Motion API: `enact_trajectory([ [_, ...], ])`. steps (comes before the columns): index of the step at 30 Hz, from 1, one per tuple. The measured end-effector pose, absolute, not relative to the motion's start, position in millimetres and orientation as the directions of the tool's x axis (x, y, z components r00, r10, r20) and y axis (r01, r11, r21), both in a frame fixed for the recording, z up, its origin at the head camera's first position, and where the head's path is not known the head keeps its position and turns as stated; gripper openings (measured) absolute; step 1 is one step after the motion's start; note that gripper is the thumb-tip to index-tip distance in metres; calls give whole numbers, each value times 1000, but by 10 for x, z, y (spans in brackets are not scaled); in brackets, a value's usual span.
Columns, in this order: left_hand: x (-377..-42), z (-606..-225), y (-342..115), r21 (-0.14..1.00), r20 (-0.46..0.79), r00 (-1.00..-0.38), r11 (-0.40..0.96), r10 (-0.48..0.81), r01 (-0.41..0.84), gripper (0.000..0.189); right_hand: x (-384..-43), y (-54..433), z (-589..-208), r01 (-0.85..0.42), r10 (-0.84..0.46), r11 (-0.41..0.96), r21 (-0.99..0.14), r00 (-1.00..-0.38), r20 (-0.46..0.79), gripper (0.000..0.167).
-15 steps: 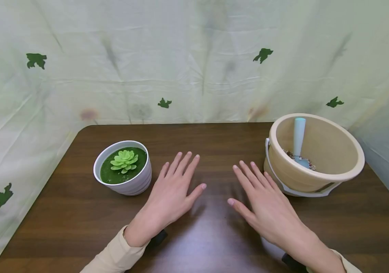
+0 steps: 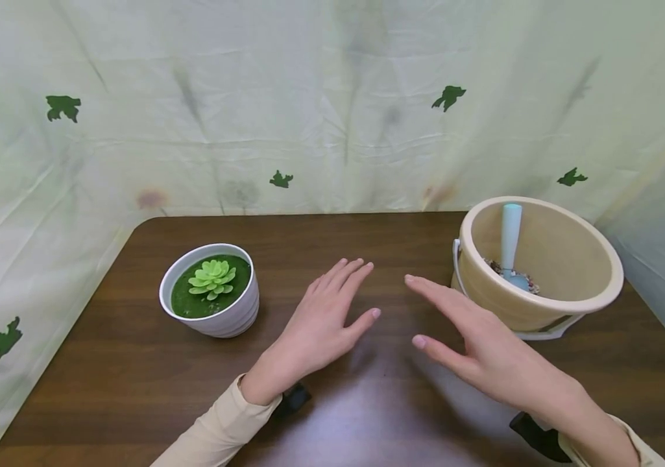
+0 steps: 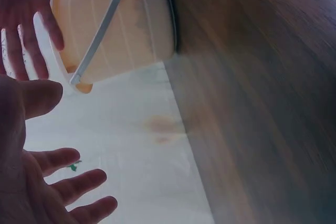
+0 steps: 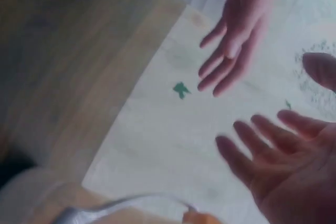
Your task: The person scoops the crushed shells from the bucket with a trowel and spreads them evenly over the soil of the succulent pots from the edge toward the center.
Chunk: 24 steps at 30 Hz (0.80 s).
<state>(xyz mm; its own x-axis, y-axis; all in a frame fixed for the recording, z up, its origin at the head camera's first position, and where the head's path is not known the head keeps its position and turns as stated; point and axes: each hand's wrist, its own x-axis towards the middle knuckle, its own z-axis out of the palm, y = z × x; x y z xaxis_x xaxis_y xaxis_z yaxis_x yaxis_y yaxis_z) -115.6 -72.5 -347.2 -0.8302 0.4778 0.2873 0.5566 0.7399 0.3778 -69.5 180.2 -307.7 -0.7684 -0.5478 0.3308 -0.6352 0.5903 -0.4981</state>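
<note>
Turning palms to face each other and shifting rightward since a moment ago, with left hand (image 2: 317, 331) farther from the white pot (image 2: 235, 314) and right hand (image 2: 498, 360) tipped onto its edge near the cream bucket (image 2: 566, 253). Keeping each grip loosely spread above the table (image 2: 332, 237), holding nothing. Leaving pot and succulent (image 2: 213, 277) unmoved at left, bucket and pale-blue tool (image 2: 510, 240) unmoved at right, apparently without any handling begun.
</note>
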Motion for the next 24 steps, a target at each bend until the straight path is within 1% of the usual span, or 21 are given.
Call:
enact_trajectory([
  [4,-1189,-3465,-642,453,272,-833,700,482,553,62,-743,1912,-2966,-636,-554,499,-589,-757,348,65],
  [7,-1215,-3446,-577,521,242,-839,664,487,536,62,-781,1997,-2891,-616,-546,427,-662,-759,354,59],
  [13,-1282,-3420,-423,638,228,-824,560,519,529,60,-871,2181,-2763,-618,-521,320,-718,-748,411,58],
  [16,-1317,-3391,-347,690,218,-818,509,532,515,59,-926,2283,-2704,-592,-502,314,-743,-767,399,56],
  [20,-1365,-3345,-249,750,208,-823,454,529,481,60,-1019,2431,-2647,-541,-459,362,-759,-812,360,52],
  [24,-1429,-3319,-133,784,219,-831,415,511,462,59,-1139,2603,-2620,-551,-439,404,-731,-817,374,48],
])
